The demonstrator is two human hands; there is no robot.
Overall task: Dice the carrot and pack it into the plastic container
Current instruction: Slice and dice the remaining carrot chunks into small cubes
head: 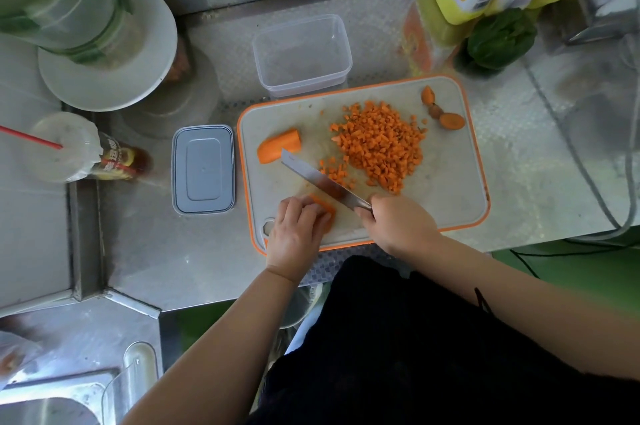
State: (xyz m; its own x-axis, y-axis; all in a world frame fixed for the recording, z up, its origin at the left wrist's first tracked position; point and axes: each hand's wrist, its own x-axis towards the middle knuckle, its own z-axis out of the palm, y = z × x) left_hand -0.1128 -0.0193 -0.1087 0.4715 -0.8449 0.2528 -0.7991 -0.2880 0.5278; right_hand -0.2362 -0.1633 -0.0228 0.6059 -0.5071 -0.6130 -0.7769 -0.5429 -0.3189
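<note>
A: What is seen on the orange-rimmed cutting board [460,182]?

B: A carrot piece [323,206] is pinned at the near edge under the curled fingers of the left hand [298,230], seemingly so it cannot roll. A knife [322,182] is gripped by the handle in the right hand [398,224], its blade angled across the board just beside that piece, ready for cutting.

A: And what has been cut?

B: A heap of diced carrot [379,144] is kept to the far right, away from the blade. An uncut chunk [278,146] is set aside at the left. The trimmed ends [443,109] are parked in the far corner.

A: The plastic container [301,54]?

B: It is placed open just beyond the board, apparently empty, though its clear walls make this hard to confirm. Its lid [203,169] is laid flat to the board's left
</note>
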